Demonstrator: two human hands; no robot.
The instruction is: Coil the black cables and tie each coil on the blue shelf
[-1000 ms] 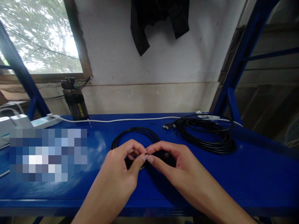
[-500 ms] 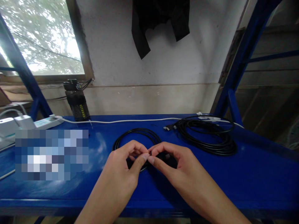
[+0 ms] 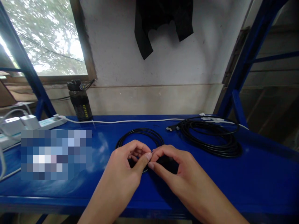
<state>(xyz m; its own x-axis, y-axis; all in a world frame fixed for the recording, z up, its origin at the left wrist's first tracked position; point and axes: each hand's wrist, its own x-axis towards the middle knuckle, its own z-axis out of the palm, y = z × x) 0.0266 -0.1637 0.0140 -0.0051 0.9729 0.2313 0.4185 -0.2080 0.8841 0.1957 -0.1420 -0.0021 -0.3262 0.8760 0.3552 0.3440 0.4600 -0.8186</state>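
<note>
A small coil of black cable lies on the blue tabletop, partly covered by my hands. Over its near right part, my left hand pinches with thumb and index fingertips. My right hand pinches at the same spot, its fingertips touching those of the left. Whatever sits between the fingertips is too small and hidden to name. To the right lies a larger coil of black cable, with a connector at its left side.
A dark bottle stands at the back left beside a white power strip with plugs. One white cable runs along the back edge. Blue metal posts rise at both sides. Black cloth hangs on the wall. A blurred patch covers the left.
The view has shifted slightly, so the scene sits a little further right. A small dark piece showing between my fingertips before is now hidden. Both hands remain pinched together.
</note>
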